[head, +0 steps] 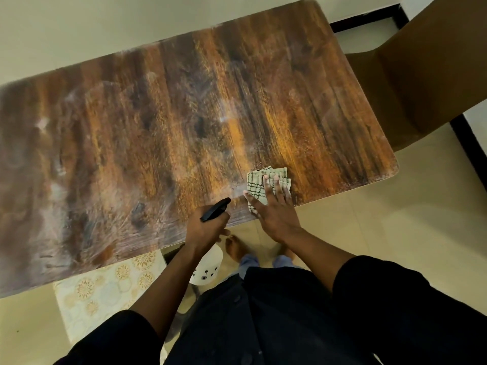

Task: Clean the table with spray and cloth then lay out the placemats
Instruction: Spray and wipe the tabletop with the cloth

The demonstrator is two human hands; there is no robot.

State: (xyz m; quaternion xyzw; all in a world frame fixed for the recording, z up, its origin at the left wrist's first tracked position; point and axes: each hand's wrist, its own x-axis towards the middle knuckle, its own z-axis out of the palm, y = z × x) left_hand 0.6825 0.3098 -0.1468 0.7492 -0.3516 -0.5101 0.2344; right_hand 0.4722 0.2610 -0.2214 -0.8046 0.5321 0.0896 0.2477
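A wood-grain table fills the upper half of the head view, its top streaked with pale smears. My right hand lies flat with fingers spread on a folded checked cloth near the table's front right edge. My left hand grips a spray bottle at the front edge; its black nozzle points toward the cloth and its white body hangs below the table edge. A cream placemat with gold floral patterns shows below the table's front edge on the left.
A brown chair stands at the table's right end. Beige tiled floor lies to the right, with a black skirting line along the wall. My bare feet stand just under the front edge.
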